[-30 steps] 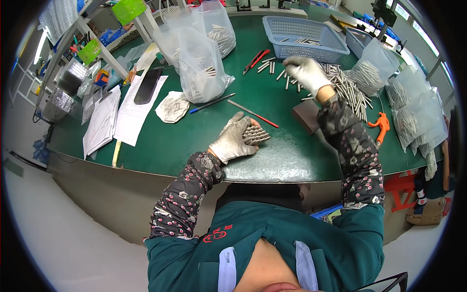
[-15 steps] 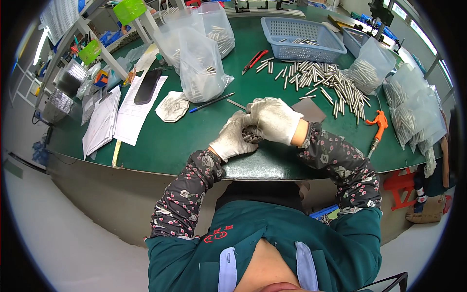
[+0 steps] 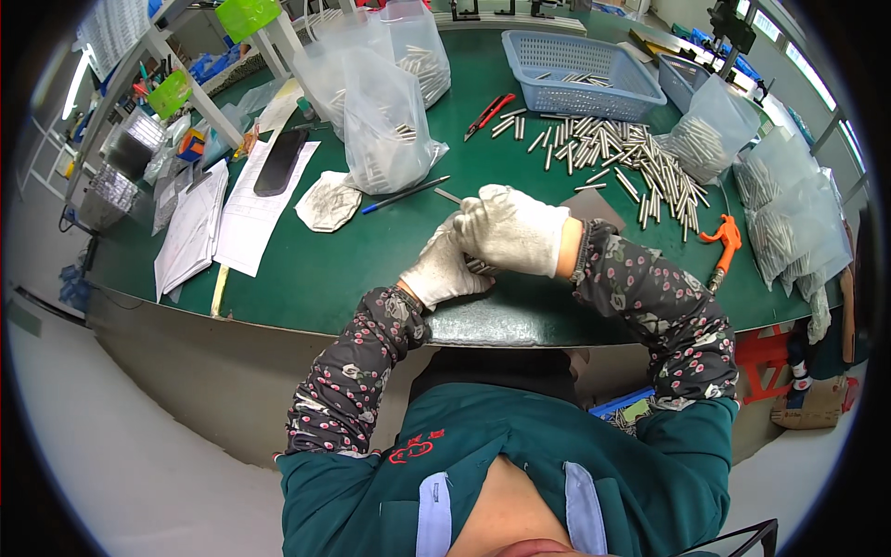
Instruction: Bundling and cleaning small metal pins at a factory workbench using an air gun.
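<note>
Both my hands wear white gloves and meet near the front edge of the green table. My left hand (image 3: pixel 444 269) is wrapped around a bunch of short metal pins (image 3: pixel 479 265); only a few of their ends show. Over it lies my right hand (image 3: pixel 515 228), its fingers curled in toward the left one; whatever they pinch is hidden. To the right of my right hand is a flat grey-brown square (image 3: pixel 599 206), partly behind the sleeve. Beyond it spreads a loose pile of metal pins (image 3: pixel 640 158).
A blue basket (image 3: pixel 585 79) holds more pins. Plastic bags of pins stand at the back left (image 3: pixel 385 139) and right (image 3: pixel 705 135). Around lie a red cutter (image 3: pixel 489 110), a pen (image 3: pixel 406 195), a folded cloth (image 3: pixel 329 201), papers, a phone (image 3: pixel 280 162) and an orange air gun (image 3: pixel 724 243).
My right hand has shifted slightly left and further over the left hand, so less of the held pins shows. The left hand has barely moved.
</note>
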{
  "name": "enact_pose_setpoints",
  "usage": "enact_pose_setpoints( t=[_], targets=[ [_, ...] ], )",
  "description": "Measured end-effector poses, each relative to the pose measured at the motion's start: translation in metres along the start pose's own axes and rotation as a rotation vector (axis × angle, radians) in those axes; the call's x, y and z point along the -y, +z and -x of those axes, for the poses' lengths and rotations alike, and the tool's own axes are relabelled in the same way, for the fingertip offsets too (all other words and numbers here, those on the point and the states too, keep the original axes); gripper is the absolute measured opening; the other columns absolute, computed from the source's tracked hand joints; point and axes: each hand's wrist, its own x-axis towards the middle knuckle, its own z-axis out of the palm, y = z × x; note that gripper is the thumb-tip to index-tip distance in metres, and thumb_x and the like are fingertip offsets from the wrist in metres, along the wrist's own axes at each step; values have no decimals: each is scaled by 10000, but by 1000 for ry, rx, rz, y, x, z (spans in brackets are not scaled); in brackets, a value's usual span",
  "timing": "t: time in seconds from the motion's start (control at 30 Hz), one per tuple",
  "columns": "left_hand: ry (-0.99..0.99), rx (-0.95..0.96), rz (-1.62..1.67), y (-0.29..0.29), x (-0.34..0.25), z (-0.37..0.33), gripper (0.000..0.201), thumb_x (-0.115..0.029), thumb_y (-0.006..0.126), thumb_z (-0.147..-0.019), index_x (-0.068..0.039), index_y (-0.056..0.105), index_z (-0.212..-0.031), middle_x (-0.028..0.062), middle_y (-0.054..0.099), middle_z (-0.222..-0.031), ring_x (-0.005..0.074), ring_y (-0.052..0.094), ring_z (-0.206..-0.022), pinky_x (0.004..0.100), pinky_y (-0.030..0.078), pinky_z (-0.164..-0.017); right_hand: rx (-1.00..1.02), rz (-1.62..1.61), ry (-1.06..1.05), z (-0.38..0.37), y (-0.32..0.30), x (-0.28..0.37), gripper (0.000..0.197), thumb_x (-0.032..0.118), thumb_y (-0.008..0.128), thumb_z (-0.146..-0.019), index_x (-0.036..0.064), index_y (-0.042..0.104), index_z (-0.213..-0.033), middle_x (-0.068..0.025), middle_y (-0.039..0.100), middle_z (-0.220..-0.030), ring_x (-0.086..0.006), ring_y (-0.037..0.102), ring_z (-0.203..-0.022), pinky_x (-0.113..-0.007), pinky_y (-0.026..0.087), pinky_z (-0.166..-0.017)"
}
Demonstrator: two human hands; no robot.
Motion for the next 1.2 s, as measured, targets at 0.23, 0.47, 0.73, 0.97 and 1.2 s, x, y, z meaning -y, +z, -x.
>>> enact_pose_setpoints(
  t=[0.23,0.47,0.73,0.97,1.2],
  targets=[
    [46,132,-229,-4,-9,-2,538,-276,742,-562,-107,564,-1040,108,611,-986,383,326,-1231,427,174,-1084,-294,-566,384,41,-18,-55,82,81,620,-717,68,598,-795,-86,550,-714,-287,550,-725,-373,454,-638],
    [-26,124,-255,-8,-15,2,502,-151,763,-564,-71,565,-1019,225,416,-1220,370,351,-1205,380,324,-994,-287,27,962,64,22,-136,109,87,542,-767,111,633,-820,-67,623,-821,-236,607,-843,-345,497,-741],
    [-5,132,-82,-4,-9,-2,406,-66,754,-553,-17,550,-901,68,373,-927,166,496,-831,264,441,-729,-27,79,1532,105,89,-190,185,164,504,-821,126,661,-912,-106,630,-992,-263,599,-958,-366,477,-820],
    [-6,79,82,-1,11,0,468,-179,755,-552,-82,564,-967,119,574,-956,368,359,-1182,404,303,-1006,-103,-203,1411,88,67,-142,291,279,540,-812,158,610,-1067,-101,619,-1055,-265,605,-951,-368,494,-812],
    [-34,108,41,-1,14,1,656,21,747,-597,-1,356,-1123,43,502,-987,88,505,-893,221,454,-778,242,-1321,702,60,5,-7,479,320,694,-728,44,548,-1091,-83,601,-792,-160,573,-727,-288,467,-682]
  ],
)
